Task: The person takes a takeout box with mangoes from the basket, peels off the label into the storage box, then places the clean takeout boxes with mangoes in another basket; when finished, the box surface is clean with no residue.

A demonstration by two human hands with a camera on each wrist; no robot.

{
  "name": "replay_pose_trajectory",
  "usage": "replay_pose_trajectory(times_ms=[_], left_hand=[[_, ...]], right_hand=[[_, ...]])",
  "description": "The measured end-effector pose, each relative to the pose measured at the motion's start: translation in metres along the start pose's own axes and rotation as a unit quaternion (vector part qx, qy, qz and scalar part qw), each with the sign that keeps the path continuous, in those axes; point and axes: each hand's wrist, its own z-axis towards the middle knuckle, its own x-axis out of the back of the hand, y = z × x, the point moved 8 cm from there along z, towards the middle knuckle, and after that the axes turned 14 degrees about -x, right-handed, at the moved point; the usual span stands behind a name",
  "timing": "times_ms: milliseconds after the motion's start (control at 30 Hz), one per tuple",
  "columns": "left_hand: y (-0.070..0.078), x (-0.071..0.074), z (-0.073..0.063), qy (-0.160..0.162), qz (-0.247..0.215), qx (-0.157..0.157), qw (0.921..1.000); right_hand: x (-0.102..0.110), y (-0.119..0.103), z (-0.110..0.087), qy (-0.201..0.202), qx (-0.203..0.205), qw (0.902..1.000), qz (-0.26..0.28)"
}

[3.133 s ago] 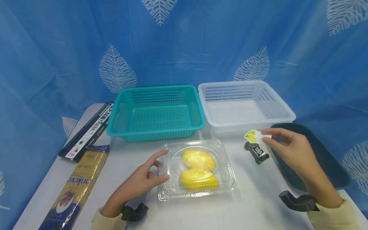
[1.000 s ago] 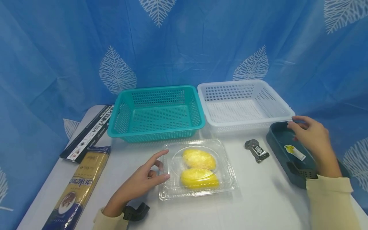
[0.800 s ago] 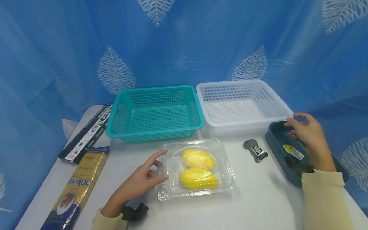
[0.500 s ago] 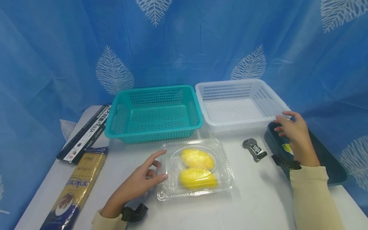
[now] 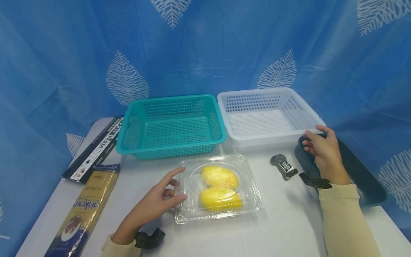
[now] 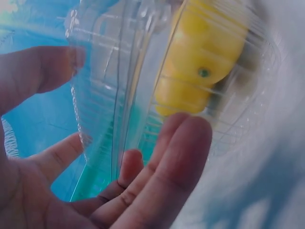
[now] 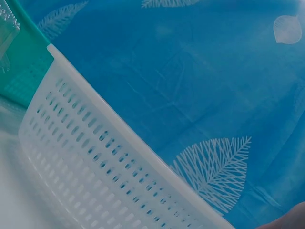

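Note:
A clear plastic clamshell box (image 5: 189, 214) lies on the table with two yellow fruits (image 5: 220, 198) inside. At its left edge rests my left hand (image 5: 154, 200), index finger and thumb spread against the plastic. The left wrist view shows those fingers (image 6: 186, 157) loosely bent beside the box. My right hand (image 5: 325, 151) hangs over the far end of a dark tray (image 5: 363, 171), close to the white basket's near right corner. Its fingers are loosely bent, with nothing seen between them; whether they touch a rim I cannot tell. Hand and sleeve hide much of the tray's inside.
A teal basket (image 5: 171, 148) and a white basket (image 5: 269, 137) stand along the back. Between box and tray lies a small black patterned piece (image 5: 284, 167) with a white label. At left lie a black-and-white pasta box (image 5: 93, 153) and a gold-and-blue packet (image 5: 85, 207).
My right hand put a small label with a yellow picture into the dark tray, let go, then moved left towards the white basket's corner. My left hand stayed at the clamshell box.

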Motion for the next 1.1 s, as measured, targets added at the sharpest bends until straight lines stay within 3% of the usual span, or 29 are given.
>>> replay_pose_trajectory(times_ms=[333,633,900,1100], left_hand=[[0.01,0.002,-0.002,0.011,0.026,0.007,0.9996],[0.055,0.014,0.008,-0.016,0.052,-0.052,0.9972],[0.092,0.037,0.033,-0.018,0.058,-0.085,0.9946],[0.113,0.05,0.072,-0.019,0.051,-0.087,0.9947]], right_hand=[[0.004,0.003,0.0,0.012,-0.012,0.9999,-0.004],[0.003,0.0,0.001,0.004,-0.008,0.9999,0.011],[0.0,-0.001,0.003,-0.01,0.007,0.9999,0.004],[0.0,-0.001,0.004,-0.004,0.01,0.9999,-0.007]])
